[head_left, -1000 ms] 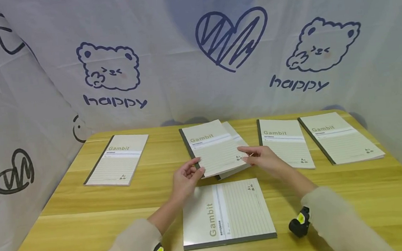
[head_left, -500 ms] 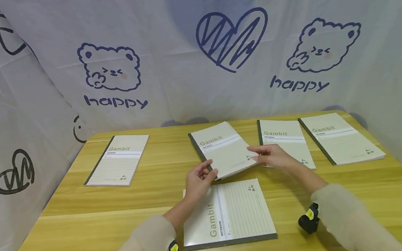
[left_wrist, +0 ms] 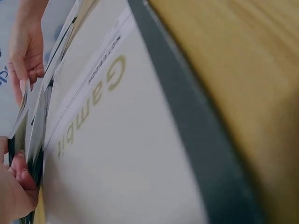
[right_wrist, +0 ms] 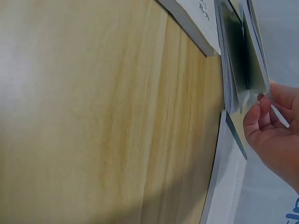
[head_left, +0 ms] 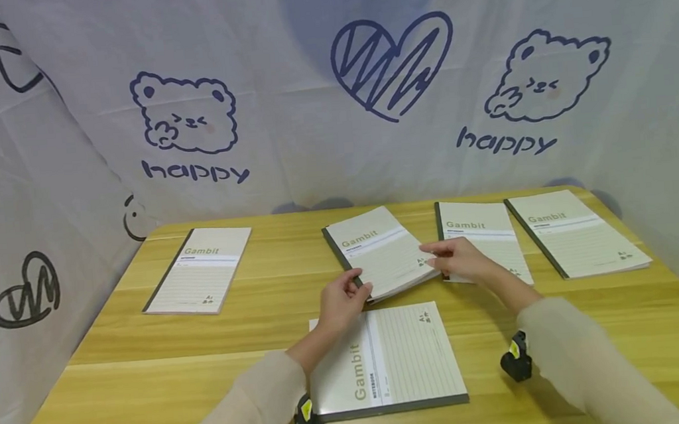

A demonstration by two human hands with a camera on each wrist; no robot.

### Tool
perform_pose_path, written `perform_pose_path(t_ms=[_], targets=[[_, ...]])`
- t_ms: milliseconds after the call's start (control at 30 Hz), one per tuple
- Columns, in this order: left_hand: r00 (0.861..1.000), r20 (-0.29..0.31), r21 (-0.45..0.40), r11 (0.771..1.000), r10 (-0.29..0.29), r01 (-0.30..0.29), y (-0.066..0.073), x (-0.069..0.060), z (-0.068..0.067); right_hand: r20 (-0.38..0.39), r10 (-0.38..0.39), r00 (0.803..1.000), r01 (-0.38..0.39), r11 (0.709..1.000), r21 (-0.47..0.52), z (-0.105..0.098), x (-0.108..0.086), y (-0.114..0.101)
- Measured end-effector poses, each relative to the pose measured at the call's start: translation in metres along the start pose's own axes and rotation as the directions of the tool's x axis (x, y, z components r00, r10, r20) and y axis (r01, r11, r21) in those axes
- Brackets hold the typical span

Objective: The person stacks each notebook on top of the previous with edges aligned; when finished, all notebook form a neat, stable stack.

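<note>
A cream Gambit notebook [head_left: 372, 249] with a dark spine lies tilted at the table's centre back. My left hand [head_left: 340, 302] pinches its spine edge near the lower corner. At the opposite lower corner my right hand [head_left: 462, 261] pinches the notebook's edge. In the right wrist view the thumb and fingers of the right hand [right_wrist: 278, 133] hold the raised corner, with a gap beneath it. Another notebook lies under the held one and is almost wholly hidden. Just in front, a sideways notebook [head_left: 417, 359] lies flat, partly behind my left wrist.
To the left lies one notebook [head_left: 200, 269]. On the right are two more, a nearer-to-centre notebook [head_left: 474, 218] partly behind my right hand and an outer notebook [head_left: 577, 233]. A printed white cloth [head_left: 289, 109] hangs behind the wooden table [head_left: 167, 378].
The held notebook has moved right and down onto the notebook beneath, which is now nearly covered. Both hands moved right with it and still hold its edges.
</note>
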State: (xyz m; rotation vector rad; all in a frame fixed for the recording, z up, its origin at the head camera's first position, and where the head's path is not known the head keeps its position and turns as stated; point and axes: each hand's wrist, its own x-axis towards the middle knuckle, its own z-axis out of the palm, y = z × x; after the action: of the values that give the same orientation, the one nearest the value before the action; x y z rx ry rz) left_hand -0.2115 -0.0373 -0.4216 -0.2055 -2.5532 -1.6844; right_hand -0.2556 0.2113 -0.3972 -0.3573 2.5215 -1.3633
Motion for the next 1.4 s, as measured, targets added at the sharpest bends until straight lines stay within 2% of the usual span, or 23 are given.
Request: perform_pose_path(t_ms=[167, 233, 500, 667, 1067, 1400], targets=[[0.999, 0.032, 0.113, 0.993, 0.035, -0.038, -0.002, 0.005, 0.0, -0.035, -0.008, 0.999, 0.006, 0.998, -0.06, 0.003, 0.004, 0.002], [0.999, 0.045, 0.153, 0.988, 0.029, -0.036, -0.003, 0.005, 0.001, -0.06, -0.021, 0.998, 0.015, 0.996, -0.091, 0.005, 0.005, 0.002], [0.996, 0.079, 0.275, 0.961, -0.043, 0.02, -0.003, 0.007, 0.005, -0.179, -0.059, 0.982, 0.024, 0.981, -0.193, 0.016, 0.004, -0.001], [0.995, 0.078, 0.306, 0.952, -0.056, 0.029, -0.002, 0.009, 0.007, -0.23, -0.081, 0.97, 0.022, 0.969, -0.247, 0.019, 0.005, 0.002], [0.993, 0.091, 0.374, 0.927, -0.074, 0.035, 0.0, 0.009, 0.01, -0.305, -0.079, 0.949, -0.012, 0.959, -0.283, 0.024, 0.005, 0.005], [0.99, 0.124, 0.398, 0.917, -0.068, 0.013, 0.001, 0.01, 0.01, -0.337, -0.142, 0.931, -0.016, 0.904, -0.426, 0.03, -0.001, 0.005]])
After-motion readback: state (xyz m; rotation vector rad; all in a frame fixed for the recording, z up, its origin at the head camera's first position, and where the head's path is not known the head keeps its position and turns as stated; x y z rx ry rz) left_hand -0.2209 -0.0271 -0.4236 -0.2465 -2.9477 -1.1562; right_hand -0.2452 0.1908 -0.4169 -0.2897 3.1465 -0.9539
